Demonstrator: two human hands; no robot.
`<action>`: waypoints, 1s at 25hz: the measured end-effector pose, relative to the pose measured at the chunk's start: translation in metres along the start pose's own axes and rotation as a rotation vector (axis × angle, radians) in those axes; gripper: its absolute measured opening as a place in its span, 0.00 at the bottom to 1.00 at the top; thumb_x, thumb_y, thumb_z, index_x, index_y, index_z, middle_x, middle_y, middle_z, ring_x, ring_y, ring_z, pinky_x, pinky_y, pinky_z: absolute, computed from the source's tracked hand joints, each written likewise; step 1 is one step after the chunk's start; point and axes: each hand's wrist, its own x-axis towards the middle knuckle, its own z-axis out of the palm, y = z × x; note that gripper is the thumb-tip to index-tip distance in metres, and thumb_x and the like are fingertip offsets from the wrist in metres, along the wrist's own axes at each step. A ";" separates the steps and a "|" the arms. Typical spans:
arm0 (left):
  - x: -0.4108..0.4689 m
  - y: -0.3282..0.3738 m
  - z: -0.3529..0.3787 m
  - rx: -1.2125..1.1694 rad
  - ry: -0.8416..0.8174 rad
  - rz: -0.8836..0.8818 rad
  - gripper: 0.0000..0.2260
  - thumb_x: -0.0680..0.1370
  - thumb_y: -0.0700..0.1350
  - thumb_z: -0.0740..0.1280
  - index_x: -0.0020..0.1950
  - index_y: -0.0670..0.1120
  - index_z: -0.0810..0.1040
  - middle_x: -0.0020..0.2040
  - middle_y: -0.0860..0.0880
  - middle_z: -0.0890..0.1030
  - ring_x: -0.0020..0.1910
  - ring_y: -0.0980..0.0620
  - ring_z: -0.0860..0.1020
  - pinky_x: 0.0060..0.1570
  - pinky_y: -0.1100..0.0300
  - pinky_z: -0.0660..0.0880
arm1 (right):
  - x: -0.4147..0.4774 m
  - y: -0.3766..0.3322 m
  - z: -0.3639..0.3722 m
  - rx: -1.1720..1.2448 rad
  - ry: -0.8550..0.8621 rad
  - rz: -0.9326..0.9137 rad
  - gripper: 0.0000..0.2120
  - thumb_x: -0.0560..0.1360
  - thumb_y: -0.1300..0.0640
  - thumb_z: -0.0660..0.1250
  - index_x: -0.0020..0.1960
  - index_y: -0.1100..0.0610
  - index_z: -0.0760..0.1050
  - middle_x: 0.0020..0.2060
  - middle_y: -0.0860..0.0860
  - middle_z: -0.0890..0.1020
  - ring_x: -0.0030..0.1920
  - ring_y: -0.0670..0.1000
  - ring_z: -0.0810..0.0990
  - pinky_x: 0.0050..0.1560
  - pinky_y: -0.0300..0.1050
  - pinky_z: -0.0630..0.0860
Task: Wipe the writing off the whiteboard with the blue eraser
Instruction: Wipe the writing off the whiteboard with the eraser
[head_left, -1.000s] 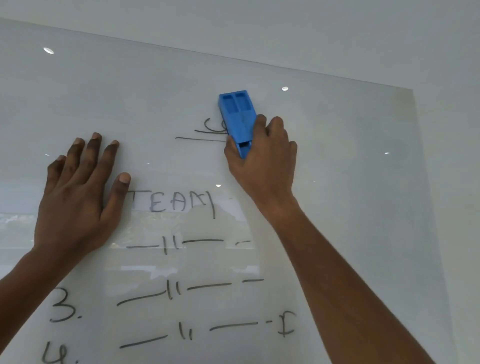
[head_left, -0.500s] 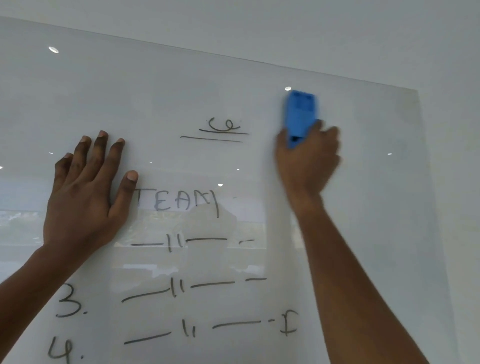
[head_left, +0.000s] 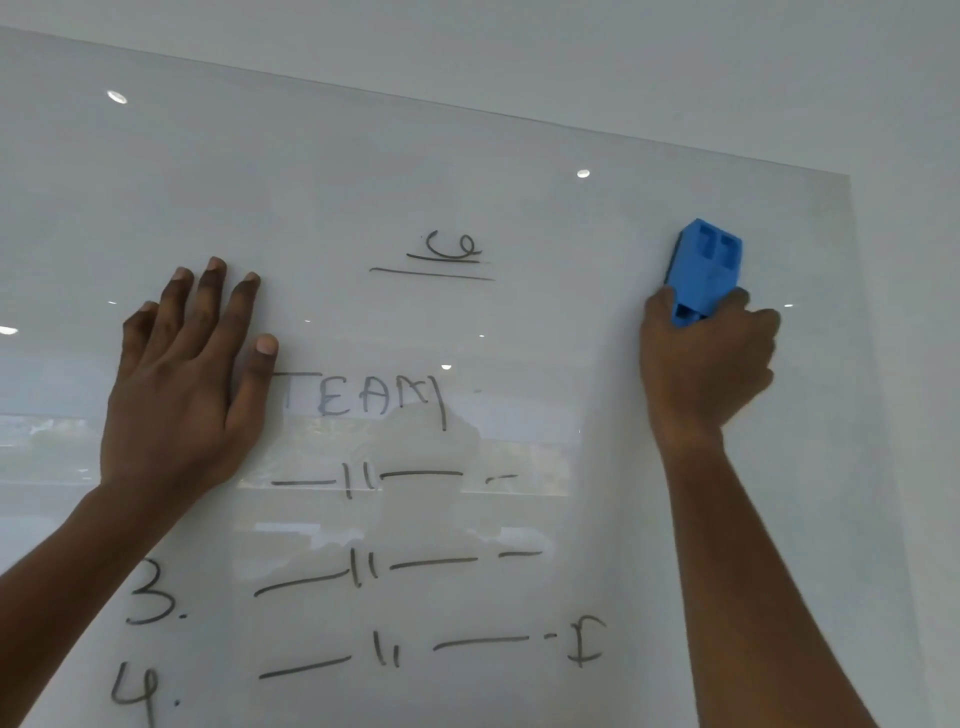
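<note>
A glossy whiteboard (head_left: 519, 171) fills the view. My right hand (head_left: 701, 364) grips the blue eraser (head_left: 704, 270) and presses it flat on the board near the right edge. Dark marker writing remains: a scribble with underlines (head_left: 441, 260) at top centre, the word TEAM (head_left: 363, 397), and rows of dashes with the numbers 3 (head_left: 150, 597) and 4 (head_left: 135, 691) lower down. My left hand (head_left: 187, 379) lies flat on the board with fingers spread, just left of TEAM.
The board's right edge (head_left: 857, 312) runs close to the eraser, with plain white wall (head_left: 914, 156) beyond it and above the top edge. Ceiling lights and a window reflect in the glossy surface.
My right hand swept the eraser rightward from the scribble at top centre to near the board's right edge. The left hand stayed planted.
</note>
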 end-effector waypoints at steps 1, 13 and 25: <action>0.001 -0.001 0.000 0.002 0.000 0.000 0.30 0.88 0.58 0.47 0.87 0.45 0.62 0.87 0.41 0.60 0.86 0.37 0.56 0.82 0.48 0.49 | -0.013 -0.009 -0.001 0.018 -0.014 -0.066 0.29 0.77 0.39 0.65 0.61 0.64 0.75 0.52 0.62 0.77 0.52 0.65 0.79 0.51 0.58 0.74; 0.000 -0.003 -0.001 -0.038 -0.060 -0.022 0.32 0.87 0.61 0.48 0.88 0.48 0.58 0.88 0.43 0.56 0.87 0.37 0.54 0.83 0.44 0.48 | -0.048 0.071 -0.031 0.015 0.013 -0.207 0.27 0.76 0.37 0.67 0.55 0.63 0.76 0.40 0.54 0.70 0.36 0.60 0.75 0.40 0.58 0.79; 0.002 -0.019 0.015 -0.146 -0.042 -0.014 0.31 0.87 0.67 0.48 0.89 0.57 0.51 0.83 0.69 0.42 0.86 0.53 0.47 0.85 0.35 0.52 | -0.150 0.089 -0.059 0.034 -0.115 -0.624 0.28 0.77 0.41 0.70 0.62 0.64 0.80 0.39 0.56 0.75 0.37 0.58 0.76 0.40 0.51 0.74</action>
